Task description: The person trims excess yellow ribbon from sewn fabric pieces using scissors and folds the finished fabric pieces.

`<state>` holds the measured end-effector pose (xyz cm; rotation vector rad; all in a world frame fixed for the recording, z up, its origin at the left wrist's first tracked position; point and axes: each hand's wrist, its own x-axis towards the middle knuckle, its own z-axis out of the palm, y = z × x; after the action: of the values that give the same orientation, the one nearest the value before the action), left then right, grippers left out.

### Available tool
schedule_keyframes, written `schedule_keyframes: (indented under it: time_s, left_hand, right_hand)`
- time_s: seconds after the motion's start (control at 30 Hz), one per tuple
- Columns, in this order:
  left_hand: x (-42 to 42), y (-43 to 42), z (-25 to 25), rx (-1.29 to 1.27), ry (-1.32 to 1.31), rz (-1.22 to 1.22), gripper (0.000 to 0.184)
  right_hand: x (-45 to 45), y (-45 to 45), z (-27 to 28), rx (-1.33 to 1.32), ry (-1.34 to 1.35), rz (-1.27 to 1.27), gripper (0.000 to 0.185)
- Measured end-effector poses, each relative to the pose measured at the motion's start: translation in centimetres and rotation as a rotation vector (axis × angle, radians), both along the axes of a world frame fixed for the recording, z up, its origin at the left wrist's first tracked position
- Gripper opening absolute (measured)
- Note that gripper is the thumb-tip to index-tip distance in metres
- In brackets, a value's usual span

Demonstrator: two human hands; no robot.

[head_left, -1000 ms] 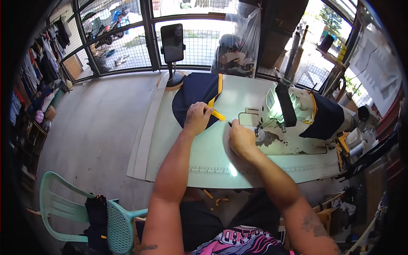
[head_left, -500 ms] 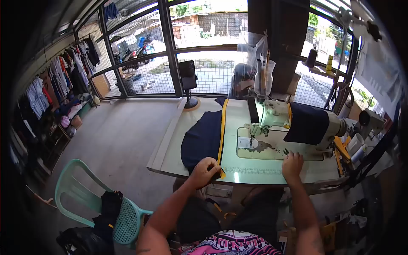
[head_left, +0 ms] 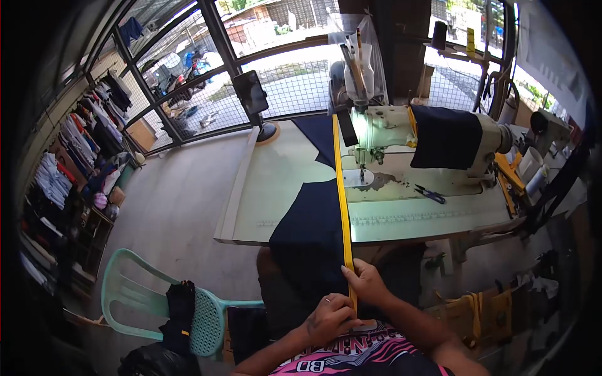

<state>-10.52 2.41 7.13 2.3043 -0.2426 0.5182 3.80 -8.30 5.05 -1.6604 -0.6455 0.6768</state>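
A navy fabric piece [head_left: 310, 219] with a yellow trim strip [head_left: 344, 213] along its right edge stretches across the sewing table and hangs over the front edge toward my lap. Close to my body, my left hand [head_left: 331, 318] is closed on the lower end of the trimmed edge. My right hand [head_left: 369, 283] pinches the same edge slightly higher, thumb on the yellow strip. Small thread snips [head_left: 430, 193] lie on the table, right of the needle area. The sewing machine [head_left: 389, 125] stands behind, with another navy cloth [head_left: 446, 136] draped over its arm.
A phone on a stand [head_left: 252, 94] is at the table's back left. A green plastic chair [head_left: 207, 319] with dark cloth stands at left. Yellow strips [head_left: 476, 310] hang low at right. Clothes [head_left: 81, 144] hang along the left wall.
The trimmed fabric has been pulled toward me, off the table's front edge. My right hand has left the snips on the table and taken hold of the fabric's edge beside my left hand.
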Motion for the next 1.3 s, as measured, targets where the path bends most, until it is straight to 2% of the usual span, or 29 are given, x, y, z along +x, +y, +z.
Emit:
schedule_keyframes:
  time_s: [0.07,0.1,0.2,0.3,0.33,0.4,0.47,0.5,0.57,0.63,0.67,0.73,0.83,0.9,0.97,1.0,1.03,1.07,1.13,1.17,1.23,1.3]
  left_hand:
    - [0.9,0.2,1.8,-0.022,-0.003,-0.108,0.018]
    - [2.5,1.5,3.4,-0.033,-0.082,-0.150,0.018]
    - [9.5,5.2,7.1,0.188,-0.225,-0.204,0.018]
    - [17.8,7.1,7.4,0.282,0.351,-0.452,0.028]
    - [19.5,7.2,7.3,0.430,0.449,-0.461,0.044]
    - [20.5,7.8,7.0,0.482,0.675,-0.438,0.053]
    - [19.2,7.9,8.8,0.619,0.916,-0.367,0.061]
    - [17.9,8.3,9.2,0.586,0.977,-0.335,0.061]
    - [14.2,11.4,7.0,0.460,0.899,-0.318,0.058]
    - [9.9,12.1,6.8,0.168,0.938,-0.261,0.050]
    - [7.1,13.4,5.2,0.135,0.994,-0.222,0.041]
    - [1.2,13.8,3.1,-0.048,1.053,-0.204,0.034]
    - [-4.4,11.9,4.4,-0.175,1.242,-0.236,0.028]
    - [-6.6,10.7,6.3,-0.236,1.181,-0.379,0.020]
    - [-6.5,10.4,8.6,-0.266,0.990,-0.334,0.012]
    - [-5.8,10.2,8.3,-0.272,0.985,-0.328,0.012]
    - [-4.6,10.2,7.7,-0.221,0.914,-0.249,0.012]
    - [-3.2,10.2,6.9,-0.166,0.846,-0.170,0.011]
    - [0.3,10.4,4.7,-0.058,0.708,-0.022,0.010]
    - [2.3,10.1,2.9,-0.026,0.707,0.032,0.012]
    - [5.2,10.1,-2.0,0.055,0.560,0.064,0.015]
    - [7.3,11.4,-6.4,0.173,0.407,0.051,0.018]
  right_hand:
    - [-0.9,-0.9,0.8,-0.031,-0.186,0.064,0.014]
    - [-1.0,-1.4,1.5,-0.040,-0.176,0.053,0.014]
    - [-1.9,-3.9,4.8,-0.031,-0.237,0.348,0.013]
    - [-2.2,-7.5,8.1,0.018,-0.199,0.637,0.014]
    - [-1.9,-9.1,9.6,0.004,-0.181,0.589,0.014]
    - [-1.0,-12.8,12.6,0.143,-0.326,0.773,0.016]
    - [-0.3,-17.1,14.0,0.144,-0.310,0.689,0.013]
    - [-0.1,-19.0,15.0,0.141,-0.282,0.656,0.013]
    - [1.2,-21.9,16.2,-0.146,-0.223,0.495,0.003]
    - [2.0,-24.3,15.1,-0.283,-0.207,0.413,0.004]
    - [1.9,-25.0,14.4,-0.281,-0.180,0.409,0.004]
    - [1.7,-26.0,13.2,-0.323,-0.162,0.286,0.004]
    - [2.3,-27.4,12.9,-0.214,-0.152,0.368,0.005]
    - [2.4,-28.2,12.9,-0.102,-0.145,0.440,0.006]
    - [3.8,-28.8,13.2,-0.087,-0.025,0.434,0.006]
    - [4.8,-29.2,12.7,-0.091,-0.028,0.442,0.006]
    - [5.9,-29.4,11.4,-0.209,-0.042,0.363,0.007]
    - [7.0,-29.3,9.8,-0.323,-0.053,0.278,0.010]
    - [9.9,-27.5,6.2,-0.474,-0.158,0.292,0.015]
    - [11.6,-27.4,1.9,-0.468,-0.241,0.286,0.024]
    - [13.1,-25.5,-2.3,-0.613,-0.207,0.120,0.028]
    - [14.9,-24.0,-5.6,-0.748,-0.014,0.099,0.034]
